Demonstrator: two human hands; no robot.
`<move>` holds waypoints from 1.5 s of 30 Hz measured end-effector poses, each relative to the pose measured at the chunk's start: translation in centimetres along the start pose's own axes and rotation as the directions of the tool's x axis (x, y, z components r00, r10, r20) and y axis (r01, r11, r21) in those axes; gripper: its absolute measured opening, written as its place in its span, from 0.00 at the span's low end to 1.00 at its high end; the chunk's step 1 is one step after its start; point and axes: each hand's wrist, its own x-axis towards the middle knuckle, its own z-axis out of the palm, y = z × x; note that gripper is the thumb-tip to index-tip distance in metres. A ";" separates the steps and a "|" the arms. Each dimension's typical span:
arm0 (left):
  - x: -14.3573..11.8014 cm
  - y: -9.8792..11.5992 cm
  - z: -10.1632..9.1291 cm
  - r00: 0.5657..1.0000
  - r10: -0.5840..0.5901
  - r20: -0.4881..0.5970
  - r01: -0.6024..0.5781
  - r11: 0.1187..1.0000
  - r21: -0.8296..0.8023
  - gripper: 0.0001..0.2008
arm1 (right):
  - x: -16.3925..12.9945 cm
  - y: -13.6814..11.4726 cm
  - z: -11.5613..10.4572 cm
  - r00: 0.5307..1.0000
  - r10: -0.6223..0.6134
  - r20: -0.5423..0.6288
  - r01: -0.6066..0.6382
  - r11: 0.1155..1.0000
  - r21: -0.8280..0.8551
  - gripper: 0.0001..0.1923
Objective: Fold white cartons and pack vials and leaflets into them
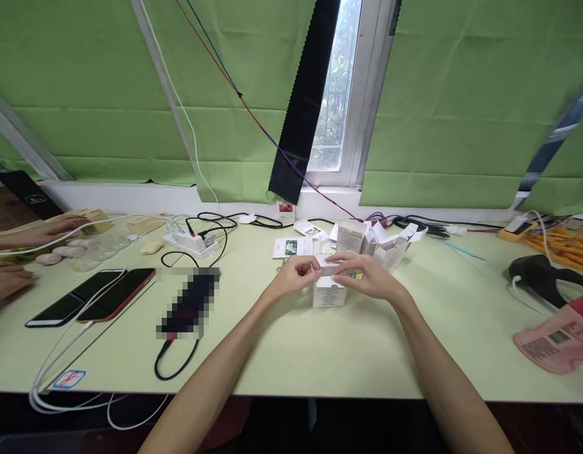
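Note:
A small white carton (328,295) stands on the pale green table (348,353) in front of me. My left hand (294,275) pinches its top flap from the left. From the right, my right hand (364,272) rests its fingers on the same top flap. Both hands hold the box upright. Behind the hands lie several more white cartons (376,243), some open, and a printed leaflet (291,247).
Two phones (95,295) lie at left on charging cables, next to a blurred dark device (190,302). A white power strip (190,241) sits behind. Another person's hands (40,233) work at far left. At right lie a black object (539,274) and a pink packet (556,343).

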 end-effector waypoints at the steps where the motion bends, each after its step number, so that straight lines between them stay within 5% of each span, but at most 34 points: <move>1: 0.0 0.0 0.0 1.000 0.001 -0.001 -0.001 1.000 -0.001 0.17 | 0.0 0.0 0.0 1.000 0.000 0.001 0.000 1.000 -0.003 0.09; 45: -0.1 1.0 -0.1 0.998 -0.061 0.034 0.063 0.996 -0.070 0.17 | 0.2 0.3 0.5 1.000 -0.010 0.009 0.009 1.000 0.023 0.11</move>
